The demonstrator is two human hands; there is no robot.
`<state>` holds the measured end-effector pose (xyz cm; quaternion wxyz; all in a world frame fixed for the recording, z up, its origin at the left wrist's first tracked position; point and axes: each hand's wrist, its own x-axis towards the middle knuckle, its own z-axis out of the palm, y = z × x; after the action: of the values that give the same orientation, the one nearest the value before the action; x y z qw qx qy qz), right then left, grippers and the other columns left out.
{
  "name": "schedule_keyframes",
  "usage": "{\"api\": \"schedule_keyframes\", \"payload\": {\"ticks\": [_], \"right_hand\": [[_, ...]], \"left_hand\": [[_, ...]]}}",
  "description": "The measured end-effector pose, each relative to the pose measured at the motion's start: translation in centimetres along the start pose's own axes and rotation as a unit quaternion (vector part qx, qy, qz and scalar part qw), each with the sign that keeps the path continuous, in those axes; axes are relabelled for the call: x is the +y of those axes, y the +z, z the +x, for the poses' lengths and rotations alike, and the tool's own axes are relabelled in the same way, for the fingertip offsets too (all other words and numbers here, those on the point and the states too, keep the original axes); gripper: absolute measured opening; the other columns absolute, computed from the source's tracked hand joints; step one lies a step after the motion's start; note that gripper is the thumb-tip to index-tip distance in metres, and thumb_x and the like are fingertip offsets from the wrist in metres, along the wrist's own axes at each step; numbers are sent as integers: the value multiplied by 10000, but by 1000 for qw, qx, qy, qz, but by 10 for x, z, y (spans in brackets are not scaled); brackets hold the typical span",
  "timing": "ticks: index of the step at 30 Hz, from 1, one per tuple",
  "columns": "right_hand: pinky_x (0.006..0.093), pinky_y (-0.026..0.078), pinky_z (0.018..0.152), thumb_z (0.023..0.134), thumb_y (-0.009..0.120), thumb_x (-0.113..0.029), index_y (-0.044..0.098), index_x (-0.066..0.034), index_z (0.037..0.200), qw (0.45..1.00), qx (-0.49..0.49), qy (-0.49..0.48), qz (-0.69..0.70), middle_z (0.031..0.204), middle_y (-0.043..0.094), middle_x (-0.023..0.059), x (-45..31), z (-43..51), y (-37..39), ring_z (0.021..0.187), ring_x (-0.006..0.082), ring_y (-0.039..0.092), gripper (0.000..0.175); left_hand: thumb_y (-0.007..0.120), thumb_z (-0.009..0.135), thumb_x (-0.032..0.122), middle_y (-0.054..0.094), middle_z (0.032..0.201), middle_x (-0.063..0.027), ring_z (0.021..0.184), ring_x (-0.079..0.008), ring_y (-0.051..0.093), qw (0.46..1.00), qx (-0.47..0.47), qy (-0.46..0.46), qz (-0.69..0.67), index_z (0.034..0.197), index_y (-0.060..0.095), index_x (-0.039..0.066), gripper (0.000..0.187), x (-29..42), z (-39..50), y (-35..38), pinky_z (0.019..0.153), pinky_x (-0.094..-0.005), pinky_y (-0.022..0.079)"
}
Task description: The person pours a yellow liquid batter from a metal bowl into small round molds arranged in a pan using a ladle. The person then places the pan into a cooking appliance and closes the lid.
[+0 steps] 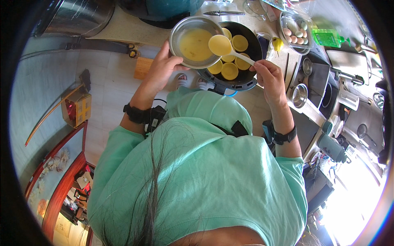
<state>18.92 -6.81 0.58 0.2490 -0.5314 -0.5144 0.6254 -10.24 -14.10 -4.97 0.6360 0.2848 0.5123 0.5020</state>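
My left hand (164, 63) grips the rim of a metal bowl (176, 43) that holds a pale yellow liquid (192, 46). In my right hand (267, 75) is the handle of a white ladle (243, 57). The ladle's head, filled with yellow liquid, hovers at the bowl's right rim; whether it touches the rim I cannot tell. Under it, a dark round air fryer basket (254, 33) holds several yellow tart shells (229, 71) in foil-like cups. The bowl and ladle hide part of the basket and some of the shells.
A clear container of eggs (296, 33), a green pump bottle (329, 38) and a yellow pear-like fruit (277, 44) sit to the right. A knife (224, 13) lies behind the bowl. The sink (311, 77) is at right; a metal bowl (299, 96) stands near it.
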Motion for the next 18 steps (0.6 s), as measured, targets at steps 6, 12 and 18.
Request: {"api": "schedule_keyframes", "payload": {"ticks": [6,12,18], "right_hand": [[203,204,456,943,551,-159,642,17,856,1000,1,-5,-10,549,379,-81,3,-4,-3,486,16,293,217],[203,212,463,947,548,-166,648,10,853,1000,-9,0,-10,551,384,-81,5,-9,-10,492,15,299,223],[190,232,472,943,563,-145,670,5,868,1000,-23,-12,-16,584,451,-79,17,-13,-19,517,4,342,198]], "left_hand": [[434,883,-23,522,1232,-140,1017,-215,611,1000,7,9,-5,1425,288,56,567,-1,0,-7,797,-332,581],[437,883,-21,521,1231,-132,1030,-209,602,1000,15,8,5,1425,291,58,567,1,-5,-9,797,-330,580],[443,888,-12,503,1253,-128,1055,-209,589,999,34,4,-6,1429,288,60,568,1,-7,-16,797,-333,581]]}}
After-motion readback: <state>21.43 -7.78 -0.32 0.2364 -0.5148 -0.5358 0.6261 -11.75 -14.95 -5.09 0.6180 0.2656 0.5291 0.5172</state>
